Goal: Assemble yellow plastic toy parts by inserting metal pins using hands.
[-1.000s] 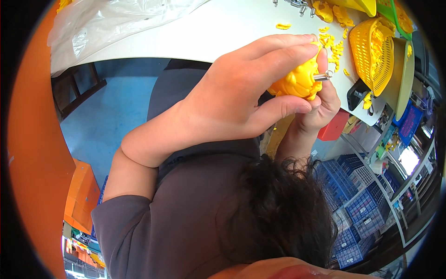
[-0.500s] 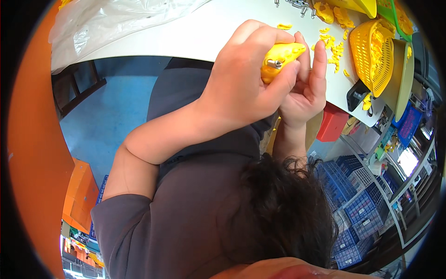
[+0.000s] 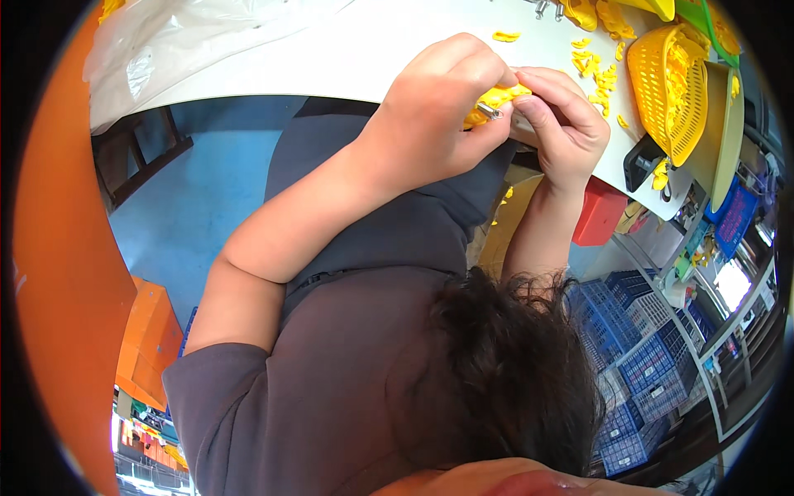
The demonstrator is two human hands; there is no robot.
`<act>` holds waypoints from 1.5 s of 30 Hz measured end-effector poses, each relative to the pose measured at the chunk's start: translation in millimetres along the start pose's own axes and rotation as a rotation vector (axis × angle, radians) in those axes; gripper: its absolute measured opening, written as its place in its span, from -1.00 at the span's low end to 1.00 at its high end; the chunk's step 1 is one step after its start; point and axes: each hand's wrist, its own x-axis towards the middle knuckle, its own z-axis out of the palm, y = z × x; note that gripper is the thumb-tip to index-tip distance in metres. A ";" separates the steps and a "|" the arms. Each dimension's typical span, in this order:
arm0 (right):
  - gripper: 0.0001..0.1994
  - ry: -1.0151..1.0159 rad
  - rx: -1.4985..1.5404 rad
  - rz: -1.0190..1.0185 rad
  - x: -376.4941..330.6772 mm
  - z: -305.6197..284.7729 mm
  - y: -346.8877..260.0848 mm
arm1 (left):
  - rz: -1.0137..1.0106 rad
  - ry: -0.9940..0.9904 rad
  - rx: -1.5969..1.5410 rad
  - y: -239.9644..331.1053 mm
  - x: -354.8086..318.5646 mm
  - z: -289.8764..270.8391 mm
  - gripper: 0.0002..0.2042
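Note:
A small yellow moulded piece (image 3: 503, 95) is held over the table's front edge, mostly hidden by fingers. My left hand (image 3: 438, 103) is closed around it. A short silver metal cylinder (image 3: 490, 111) shows at the piece, beside my left thumb; how the two join, I cannot tell. My right hand (image 3: 572, 136) pinches the piece's right end between thumb and forefinger. To the right of my hands, several small curled yellow bits (image 3: 605, 87) lie on the white table (image 3: 347, 62). One more yellow bit (image 3: 506, 37) rests just beyond my left hand.
A yellow slotted basket (image 3: 662, 99) with yellow pieces stands at the table's right, a black object (image 3: 641, 164) near its lower edge. Clear plastic sheeting (image 3: 165, 50) covers the left end. A red box (image 3: 600, 213) and blue crates (image 3: 653, 372) are below right.
My right hand's raised fingers have come down and now pinch the piece's right end. The piece has turned and sunk deeper into my left hand's grasp.

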 end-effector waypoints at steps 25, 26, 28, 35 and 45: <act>-0.75 0.295 0.769 0.388 -11.7 6.5 9.3 | -0.182 -0.165 -0.442 20.1 6.1 -25.7 -0.42; -0.74 0.303 0.775 0.406 -11.9 7.7 9.4 | -0.180 -0.164 -0.443 20.9 5.8 -26.7 -0.42; -0.73 0.311 0.781 0.423 -12.2 8.5 8.3 | -0.160 -0.140 -0.347 22.1 5.5 -28.7 -0.42; -0.47 0.131 0.907 0.434 -12.6 20.8 -6.0 | -0.157 -0.070 -0.331 19.7 -0.5 -26.5 -0.43; -0.54 -0.011 1.313 0.515 -9.6 13.8 5.4 | -0.214 -0.194 -0.062 30.0 0.6 -34.6 -0.42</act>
